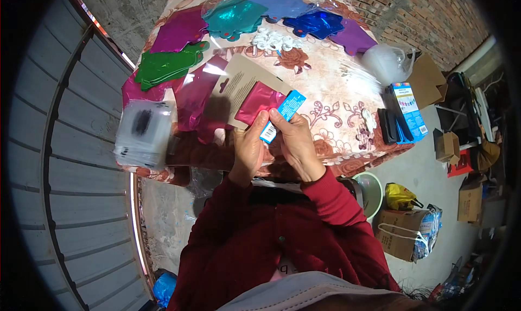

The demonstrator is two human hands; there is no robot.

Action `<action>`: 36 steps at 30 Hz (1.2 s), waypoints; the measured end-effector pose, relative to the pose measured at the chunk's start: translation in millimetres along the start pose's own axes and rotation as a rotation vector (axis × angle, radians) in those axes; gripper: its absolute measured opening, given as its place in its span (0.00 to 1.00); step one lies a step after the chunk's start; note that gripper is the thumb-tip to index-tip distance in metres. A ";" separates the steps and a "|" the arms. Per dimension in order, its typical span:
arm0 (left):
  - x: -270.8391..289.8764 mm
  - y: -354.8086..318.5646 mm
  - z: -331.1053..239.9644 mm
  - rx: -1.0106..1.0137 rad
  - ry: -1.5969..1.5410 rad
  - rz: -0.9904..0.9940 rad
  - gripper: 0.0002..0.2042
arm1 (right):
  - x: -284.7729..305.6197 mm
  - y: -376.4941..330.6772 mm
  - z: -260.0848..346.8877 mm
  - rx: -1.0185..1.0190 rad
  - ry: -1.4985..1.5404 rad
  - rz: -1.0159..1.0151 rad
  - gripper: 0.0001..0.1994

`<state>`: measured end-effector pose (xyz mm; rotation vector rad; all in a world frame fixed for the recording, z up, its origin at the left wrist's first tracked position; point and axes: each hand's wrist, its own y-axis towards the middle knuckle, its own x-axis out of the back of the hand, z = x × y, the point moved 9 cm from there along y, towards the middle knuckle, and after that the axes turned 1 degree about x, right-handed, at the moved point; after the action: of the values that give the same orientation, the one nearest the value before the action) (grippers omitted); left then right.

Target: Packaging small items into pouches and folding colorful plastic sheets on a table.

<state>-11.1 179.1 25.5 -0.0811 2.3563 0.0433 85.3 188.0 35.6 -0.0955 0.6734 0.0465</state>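
Over the near edge of the table, both my hands grip the lower end of a brown cardboard backing card (pixel 242 72) with a hang hole. A folded shiny pink foil sheet (pixel 259 102) lies against the card. Along its right side runs a blue label strip (pixel 291 106) with a barcode at its lower end. My left hand (pixel 251 149) is closed at the card's lower edge, its thumb on the foil. My right hand (pixel 297 144) is closed on the blue strip, thumb pressed on top. Their thumb tips nearly meet. The fingers beneath the card are hidden.
Flat foil pieces fan around the table: green (pixel 171 67), magenta (pixel 182 31), teal (pixel 233 17), blue (pixel 317 24) and purple (pixel 353 37). White ribbon bundles (pixel 274 40) lie mid-table. Clear plastic sleeves (pixel 144 132) are stacked left; blue printed packs (pixel 406 113) stand right.
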 end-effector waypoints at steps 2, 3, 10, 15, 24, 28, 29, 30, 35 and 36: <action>-7.5 -2.2 -2.6 -0.047 -0.034 0.047 0.14 | -3.1 -1.8 1.2 0.006 0.076 -0.012 0.04; -10.7 -5.8 -7.2 -0.107 0.065 0.067 0.13 | -6.5 -2.5 3.6 0.013 0.151 -0.022 0.04; 7.0 -16.5 -27.3 -0.323 0.262 -0.010 0.07 | -2.6 -2.3 -11.4 -0.201 -0.233 0.143 0.07; -1.1 -15.6 -35.8 -0.287 0.238 0.021 0.05 | 0.0 -9.7 17.0 0.069 -0.536 0.169 0.06; -7.3 -22.2 -28.8 -0.155 0.325 0.060 0.08 | -6.9 -14.3 16.3 -0.037 -0.491 0.158 0.06; -11.3 -24.4 -32.5 -0.149 0.372 0.078 0.07 | -11.8 -13.7 18.5 -0.038 -0.588 0.189 0.08; -8.4 -24.9 -31.5 -0.129 0.372 0.044 0.07 | -11.7 -14.5 20.7 -0.039 -0.587 0.188 0.08; -4.1 -23.4 -31.3 -0.133 0.375 0.043 0.07 | -14.6 -16.2 21.8 -0.050 -0.728 0.231 0.08; 31.8 -23.4 -51.6 -0.282 0.723 -0.058 0.07 | -13.0 -30.5 82.1 0.347 -1.164 0.052 0.16; 21.4 -26.7 -56.1 -0.285 0.722 -0.062 0.07 | -17.0 -32.1 91.5 0.479 -1.019 0.107 0.19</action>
<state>-63.7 148.4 49.9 -0.3604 3.0485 0.3753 131.1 165.3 119.7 0.4093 -0.3409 0.0293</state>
